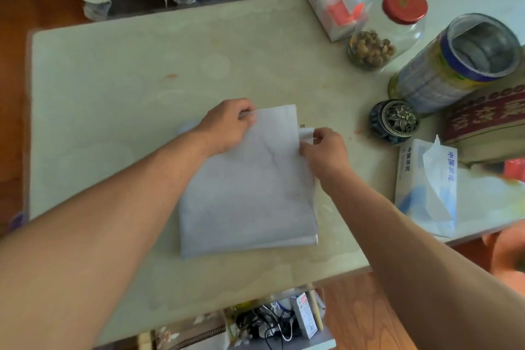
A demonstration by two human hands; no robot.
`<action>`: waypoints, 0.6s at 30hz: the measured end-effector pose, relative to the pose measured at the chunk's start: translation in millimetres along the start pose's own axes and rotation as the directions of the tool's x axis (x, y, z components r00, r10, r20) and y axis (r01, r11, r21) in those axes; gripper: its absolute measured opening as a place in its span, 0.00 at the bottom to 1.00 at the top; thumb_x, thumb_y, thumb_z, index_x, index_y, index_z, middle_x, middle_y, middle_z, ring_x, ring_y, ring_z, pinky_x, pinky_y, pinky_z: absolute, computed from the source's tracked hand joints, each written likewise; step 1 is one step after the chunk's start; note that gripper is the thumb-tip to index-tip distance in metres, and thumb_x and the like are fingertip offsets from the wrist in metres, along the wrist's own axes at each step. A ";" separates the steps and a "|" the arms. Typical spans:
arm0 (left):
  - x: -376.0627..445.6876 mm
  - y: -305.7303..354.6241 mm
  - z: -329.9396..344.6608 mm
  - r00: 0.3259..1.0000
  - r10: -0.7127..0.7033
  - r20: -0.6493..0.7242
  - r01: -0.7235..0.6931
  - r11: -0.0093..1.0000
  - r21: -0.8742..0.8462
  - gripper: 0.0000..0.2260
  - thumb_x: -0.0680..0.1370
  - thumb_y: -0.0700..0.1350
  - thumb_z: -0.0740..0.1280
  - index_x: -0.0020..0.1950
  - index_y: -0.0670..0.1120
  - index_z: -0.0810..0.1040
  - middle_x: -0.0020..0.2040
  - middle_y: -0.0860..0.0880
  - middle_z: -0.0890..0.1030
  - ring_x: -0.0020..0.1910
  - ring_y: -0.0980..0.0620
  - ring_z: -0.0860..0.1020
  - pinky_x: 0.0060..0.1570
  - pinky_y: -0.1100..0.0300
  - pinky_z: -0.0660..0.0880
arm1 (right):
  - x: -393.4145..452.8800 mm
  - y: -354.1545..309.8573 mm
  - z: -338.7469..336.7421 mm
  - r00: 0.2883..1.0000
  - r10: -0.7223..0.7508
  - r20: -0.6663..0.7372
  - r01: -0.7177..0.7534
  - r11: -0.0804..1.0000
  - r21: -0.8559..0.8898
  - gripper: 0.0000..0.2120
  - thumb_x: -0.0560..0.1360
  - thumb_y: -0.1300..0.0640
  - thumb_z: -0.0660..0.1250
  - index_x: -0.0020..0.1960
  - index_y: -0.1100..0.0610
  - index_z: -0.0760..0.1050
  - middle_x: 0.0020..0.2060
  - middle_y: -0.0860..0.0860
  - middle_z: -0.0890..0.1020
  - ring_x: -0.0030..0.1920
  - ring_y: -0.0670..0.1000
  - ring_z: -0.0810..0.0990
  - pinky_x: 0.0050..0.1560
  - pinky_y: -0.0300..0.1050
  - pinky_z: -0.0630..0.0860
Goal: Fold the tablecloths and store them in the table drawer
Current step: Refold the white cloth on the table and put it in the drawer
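- I see the cloth [247,193] lying folded into a rectangle at the middle of the surface [113,79].
- My left hand [227,125] pinches the cloth's far left corner, fingers curled over the edge.
- My right hand [324,150] pinches a small flap at the far right edge.
- To the right stand a jar [377,42], a tin [454,65], a small pot [393,121] and a tissue box [426,179].
- The open drawer [255,324] shows below the near edge, holding cables.
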State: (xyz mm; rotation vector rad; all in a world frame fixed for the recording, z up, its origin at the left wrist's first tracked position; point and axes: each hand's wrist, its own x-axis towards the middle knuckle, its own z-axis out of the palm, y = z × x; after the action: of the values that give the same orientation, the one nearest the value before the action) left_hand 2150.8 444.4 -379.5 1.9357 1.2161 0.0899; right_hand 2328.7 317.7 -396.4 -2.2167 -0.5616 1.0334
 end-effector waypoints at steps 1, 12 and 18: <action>-5.3 1.2 1.5 0.999 0.048 0.018 -0.046 0.996 -0.073 0.04 0.80 0.45 0.65 0.47 0.48 0.79 0.41 0.52 0.79 0.43 0.52 0.76 0.45 0.58 0.70 | 3.3 -2.6 1.7 1.000 -0.028 0.006 0.028 0.999 0.035 0.08 0.74 0.61 0.69 0.53 0.54 0.79 0.45 0.49 0.83 0.44 0.51 0.82 0.45 0.46 0.80; -4.6 -5.9 39.9 0.972 0.068 -0.225 0.018 0.933 0.360 0.12 0.80 0.51 0.67 0.62 0.50 0.79 0.62 0.45 0.76 0.63 0.39 0.73 0.65 0.49 0.65 | 19.8 -12.8 7.7 0.980 0.081 0.183 -0.120 0.970 0.212 0.18 0.78 0.47 0.64 0.43 0.61 0.81 0.40 0.56 0.82 0.42 0.55 0.78 0.44 0.50 0.76; -57.1 -1.7 98.7 0.975 0.031 -0.219 0.076 0.883 0.463 0.31 0.83 0.52 0.59 0.83 0.48 0.50 0.83 0.40 0.50 0.82 0.37 0.48 0.78 0.38 0.45 | -16.9 -10.1 52.9 0.986 -0.165 0.023 0.160 0.898 -0.411 0.32 0.82 0.44 0.56 0.79 0.61 0.56 0.73 0.61 0.66 0.72 0.63 0.65 0.71 0.52 0.59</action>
State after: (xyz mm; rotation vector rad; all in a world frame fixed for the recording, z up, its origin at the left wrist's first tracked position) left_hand 2164.4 340.9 -425.6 2.3792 1.5140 -0.0053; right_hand 2275.6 333.6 -407.0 -2.4795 -1.0219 0.8728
